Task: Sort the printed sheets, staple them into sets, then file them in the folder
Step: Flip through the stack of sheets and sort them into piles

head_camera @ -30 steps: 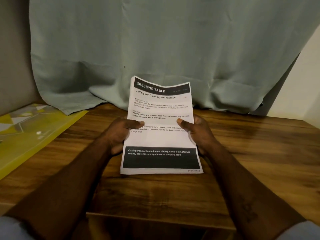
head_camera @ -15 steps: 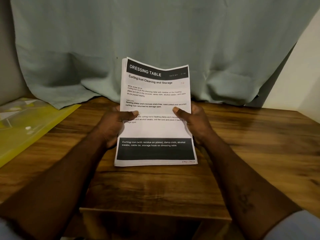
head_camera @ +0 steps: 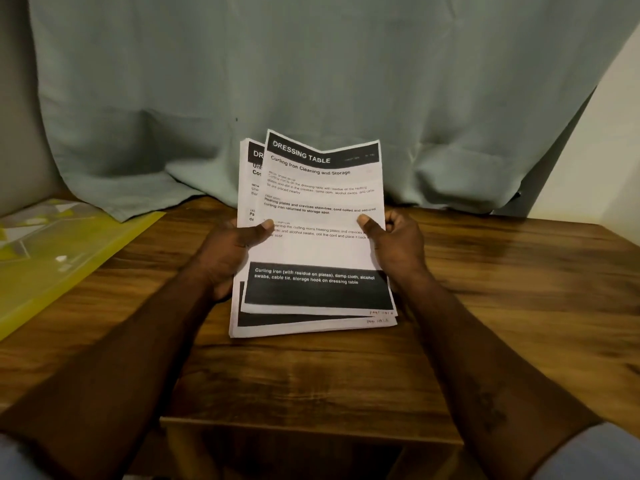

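A stack of printed sheets stands tilted above the wooden table, lower edge near the tabletop. The top sheet, headed "DRESSING TABLE", is slid right and up, uncovering the left edge and black header of the sheet beneath. My left hand grips the stack's left side, thumb on the top sheet. My right hand pinches the top sheet's right edge with the thumb in front. A yellow translucent folder lies flat at the table's left. No stapler is in view.
A pale grey-green curtain hangs behind the table and drapes onto its back edge. A cream wall stands at the right. The table's front edge has a notch between my forearms.
The top sheet has slid to the right and up off the stack, baring the sheet beneath. Before, the stack was squared up in both hands.
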